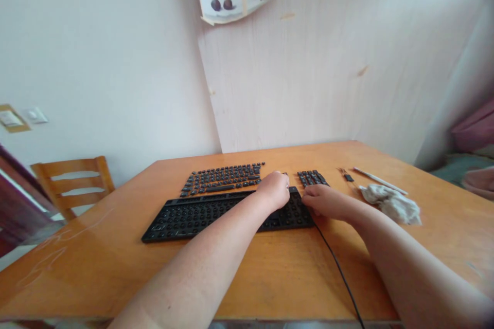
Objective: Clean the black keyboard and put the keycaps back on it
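Note:
A black keyboard base (181, 218) with its keycaps off lies on the wooden table. My left hand (275, 189) is over its upper right part, fingers curled and pointing away from me. The fingertips are hidden, so what they hold, if anything, does not show. At the board's right end is my right hand (322, 200), closed with bent fingers; its grip is hidden too. Loose black keycaps (219, 177) are laid out in rows behind the board. A smaller block of keycaps (311, 178) sits just beyond my right hand.
On the right of the table (270, 277) are a crumpled white cloth (397, 205), a pale thin stick (380, 180) and a small dark piece (348, 178). A black cable (339, 270) runs to the front edge. A wooden chair (73, 182) stands at the left.

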Motion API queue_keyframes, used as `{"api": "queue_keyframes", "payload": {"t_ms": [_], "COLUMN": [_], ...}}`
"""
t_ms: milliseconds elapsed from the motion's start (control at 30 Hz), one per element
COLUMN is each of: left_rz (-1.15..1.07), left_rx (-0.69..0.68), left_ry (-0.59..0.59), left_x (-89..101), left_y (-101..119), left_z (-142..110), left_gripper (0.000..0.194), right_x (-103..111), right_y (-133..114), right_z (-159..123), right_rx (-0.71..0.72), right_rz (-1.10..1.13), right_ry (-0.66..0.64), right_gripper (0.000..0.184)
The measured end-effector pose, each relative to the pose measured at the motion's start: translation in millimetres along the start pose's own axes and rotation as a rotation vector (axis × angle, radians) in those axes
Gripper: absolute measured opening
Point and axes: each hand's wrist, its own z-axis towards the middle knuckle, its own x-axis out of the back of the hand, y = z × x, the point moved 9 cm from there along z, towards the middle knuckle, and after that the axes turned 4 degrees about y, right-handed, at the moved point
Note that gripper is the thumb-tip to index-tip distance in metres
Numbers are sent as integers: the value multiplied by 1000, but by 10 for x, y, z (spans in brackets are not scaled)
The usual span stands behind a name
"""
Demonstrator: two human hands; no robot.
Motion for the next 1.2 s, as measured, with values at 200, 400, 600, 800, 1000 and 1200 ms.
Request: {"api": "queue_keyframes", "payload": {"t_ms": [200, 400, 600, 800, 1000, 1200], "left_rz": [41, 48, 46, 88, 105, 150], "left_rx": [48, 89, 162, 214, 266, 356], "left_ry": [25, 77, 106, 94, 159, 204], "left_x": [237, 427, 593, 740, 916, 1123], "left_y": [-480, -877, -1244, -1571, -2051, -2498], "left_z": [-283, -604, -900, -1138, -1440, -1732], "left_gripper": [19, 20, 19, 20, 18, 17], "right_x": [-12, -17, -56, -94, -132, -128], "right_y": [33, 39, 106, 185, 267, 275], "right_z": [-7, -17, 2, 26, 60, 54], "right_rx": [-17, -9, -9, -2, -16, -1], "right_rz": [32, 55, 73, 92, 88, 69], "right_ry": [-10, -20, -39, -44, -73, -70], "right_gripper": [20, 22, 24, 27, 30, 31]}}
